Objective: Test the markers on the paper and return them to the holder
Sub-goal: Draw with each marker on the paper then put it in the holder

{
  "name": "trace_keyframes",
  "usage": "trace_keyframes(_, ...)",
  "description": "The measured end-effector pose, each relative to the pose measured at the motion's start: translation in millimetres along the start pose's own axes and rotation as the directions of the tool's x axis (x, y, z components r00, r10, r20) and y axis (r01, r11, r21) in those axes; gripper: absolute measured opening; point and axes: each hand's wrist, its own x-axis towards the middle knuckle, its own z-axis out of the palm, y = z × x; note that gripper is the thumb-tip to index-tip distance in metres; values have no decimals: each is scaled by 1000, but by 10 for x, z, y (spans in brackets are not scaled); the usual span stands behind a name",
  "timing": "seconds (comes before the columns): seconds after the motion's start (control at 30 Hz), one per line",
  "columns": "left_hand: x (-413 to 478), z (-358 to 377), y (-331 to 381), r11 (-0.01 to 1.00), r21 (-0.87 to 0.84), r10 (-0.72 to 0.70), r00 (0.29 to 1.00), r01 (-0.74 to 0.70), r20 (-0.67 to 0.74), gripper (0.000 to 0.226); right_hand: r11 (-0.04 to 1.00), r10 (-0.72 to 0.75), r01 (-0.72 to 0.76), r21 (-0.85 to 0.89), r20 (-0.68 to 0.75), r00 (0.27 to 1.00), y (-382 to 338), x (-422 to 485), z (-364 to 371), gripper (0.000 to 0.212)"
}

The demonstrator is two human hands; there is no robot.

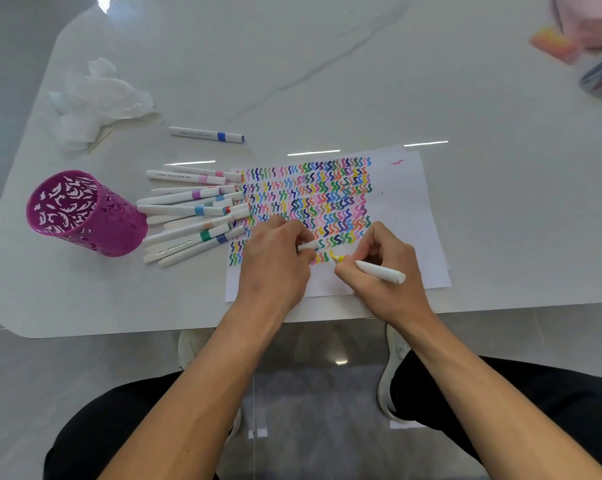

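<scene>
My right hand [386, 247] pinches the yellow marker [382, 271], tip on the near row of the paper [396, 209], my left hand [275, 265] curled round its cap [308, 245], so I keep the squiggle short and light, then cap it for the holder [85, 216] at left.

Yellow marker [379, 270] — tip on paper [405, 202]

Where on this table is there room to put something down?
The table is bare beyond the paper, right of the blue marker, and along the near edge left of the paper, in front of the holder. It is crowded between holder and paper, where the pile of markers lies, and by the tissue at far left.
</scene>
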Motion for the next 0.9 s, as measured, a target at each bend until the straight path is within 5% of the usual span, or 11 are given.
trace_keyframes(0.2, 8, 6, -12, 1000, -9, -2, 1000, 2, -2, 13, 999, -2, 1, 47, 18, 1000, -7, -9, -27, 27)
trace_keyframes(0.37, 2, -7, -30, 1000, -12, 13, 1000, -13, -3, 12, 963, 58, -33, 267, -84, 995, -108, -26, -74, 14)
trace_keyframes(0.6, -18, -90, -27, 993, -113, -28, 999, 26, -17, 11, 939, 44, 15, 345, -163, 986, -217, 105, -189, 8)
trace_keyframes(0.9, -59, -246, -110, 891, -439, -94, 993, 116, 71, 10, 902, 72, -78, 425, 30, 997, -389, 163, -61, 11)
